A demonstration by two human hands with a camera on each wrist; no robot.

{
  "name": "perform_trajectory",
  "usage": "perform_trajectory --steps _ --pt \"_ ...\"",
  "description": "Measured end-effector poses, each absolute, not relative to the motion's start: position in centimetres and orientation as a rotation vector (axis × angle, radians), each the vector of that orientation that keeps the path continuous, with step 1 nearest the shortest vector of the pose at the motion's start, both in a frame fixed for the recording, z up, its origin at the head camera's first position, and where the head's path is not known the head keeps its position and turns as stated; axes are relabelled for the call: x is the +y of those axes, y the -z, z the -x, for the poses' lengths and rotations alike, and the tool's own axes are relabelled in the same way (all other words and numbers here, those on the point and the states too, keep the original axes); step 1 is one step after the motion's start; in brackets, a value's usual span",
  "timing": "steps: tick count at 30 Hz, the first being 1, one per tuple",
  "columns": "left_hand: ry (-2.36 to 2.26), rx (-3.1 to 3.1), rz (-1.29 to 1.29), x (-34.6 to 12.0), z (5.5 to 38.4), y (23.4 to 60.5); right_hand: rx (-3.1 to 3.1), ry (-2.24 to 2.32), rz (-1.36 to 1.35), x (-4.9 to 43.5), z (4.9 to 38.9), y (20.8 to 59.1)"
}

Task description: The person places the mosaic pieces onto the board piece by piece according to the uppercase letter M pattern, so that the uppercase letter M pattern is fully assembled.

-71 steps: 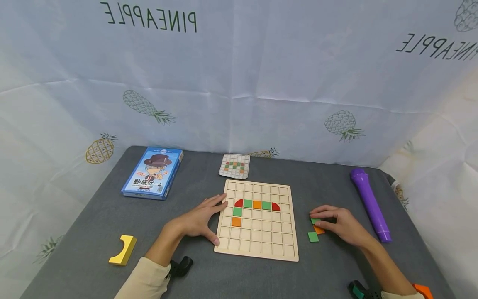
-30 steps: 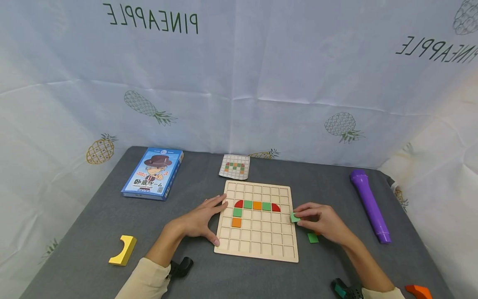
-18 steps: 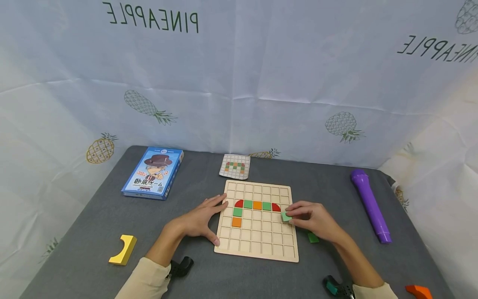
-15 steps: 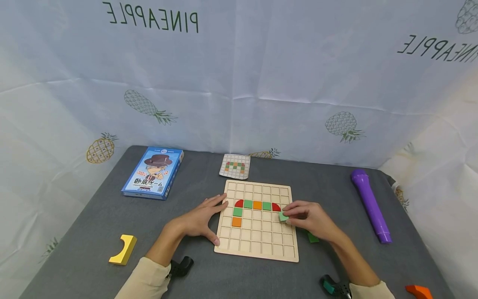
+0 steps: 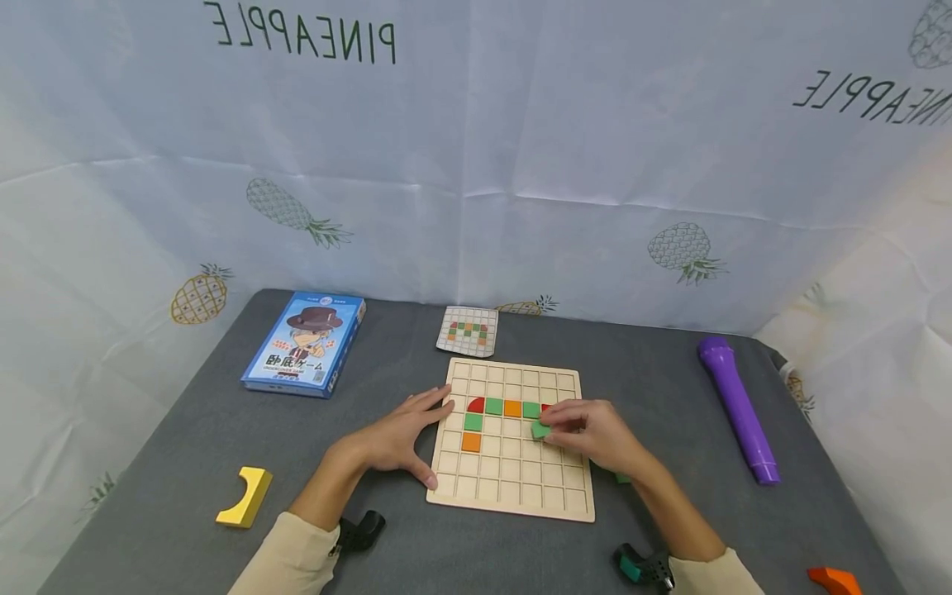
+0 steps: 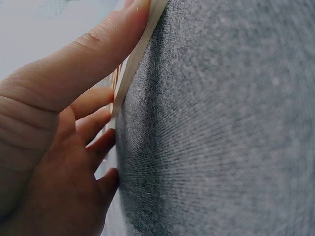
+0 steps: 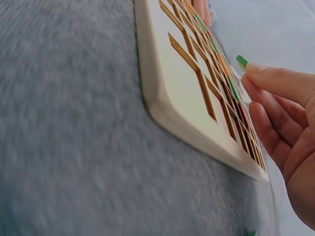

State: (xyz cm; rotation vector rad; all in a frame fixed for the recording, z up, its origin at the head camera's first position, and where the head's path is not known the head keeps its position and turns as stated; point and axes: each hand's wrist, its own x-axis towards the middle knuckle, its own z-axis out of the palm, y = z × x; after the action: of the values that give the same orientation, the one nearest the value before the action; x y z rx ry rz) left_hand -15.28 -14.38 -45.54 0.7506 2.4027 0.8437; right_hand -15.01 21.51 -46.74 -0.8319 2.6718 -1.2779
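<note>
A wooden grid board [image 5: 513,501] lies mid-table in the head view. My left hand [image 5: 390,434] rests at its left edge, fingers and thumb spread; the left wrist view shows the thumb [image 6: 98,49] along the rim. Between thumb and fingertips my right hand [image 5: 598,431] pinches a green square tile [image 5: 540,430], held above the board's right half; the right wrist view shows this green tile [image 7: 241,60] off the surface. Set in the board are a row of red, green and orange tiles, with a green tile [image 5: 473,421] and an orange tile [image 5: 471,442] below its left end.
Another green tile [image 5: 622,478] lies right of the board, mostly hidden by my right wrist. Behind the board is a pattern card [image 5: 467,332]. Around stand a blue game box [image 5: 305,343], a purple stick [image 5: 738,409], a yellow notched block [image 5: 247,497] and an orange block [image 5: 835,580].
My right hand has taken a green tile from the loose ones right of the board and carried it left, over the grid. My left hand has stayed put.
</note>
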Motion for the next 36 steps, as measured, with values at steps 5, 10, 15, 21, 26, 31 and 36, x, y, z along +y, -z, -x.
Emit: perform_trajectory --steps 5,10,15,21,26,31,36 --pt "-0.853 2.402 -0.749 -14.4 15.3 45.7 2.671 1.272 0.826 20.4 15.1 46.9" --pt "-0.85 2.407 -0.759 -14.4 15.4 45.7 2.659 1.288 0.813 19.4 15.2 46.8" --pt "-0.85 2.409 -0.747 -14.3 15.3 45.5 2.638 1.317 0.799 18.5 15.4 46.9" --pt "-0.846 2.409 -0.738 -14.3 15.2 45.5 2.654 1.298 0.779 17.7 15.4 47.2" --pt "-0.852 2.408 -0.726 -14.3 15.2 45.5 2.679 1.27 0.758 17.3 15.2 46.9" --pt "-0.851 2.409 -0.725 -14.3 15.2 45.5 2.703 1.23 0.744 17.2 15.2 46.8" --pt "-0.859 2.403 -0.74 -14.4 15.2 45.5 2.706 1.209 0.746 17.1 15.3 47.0"
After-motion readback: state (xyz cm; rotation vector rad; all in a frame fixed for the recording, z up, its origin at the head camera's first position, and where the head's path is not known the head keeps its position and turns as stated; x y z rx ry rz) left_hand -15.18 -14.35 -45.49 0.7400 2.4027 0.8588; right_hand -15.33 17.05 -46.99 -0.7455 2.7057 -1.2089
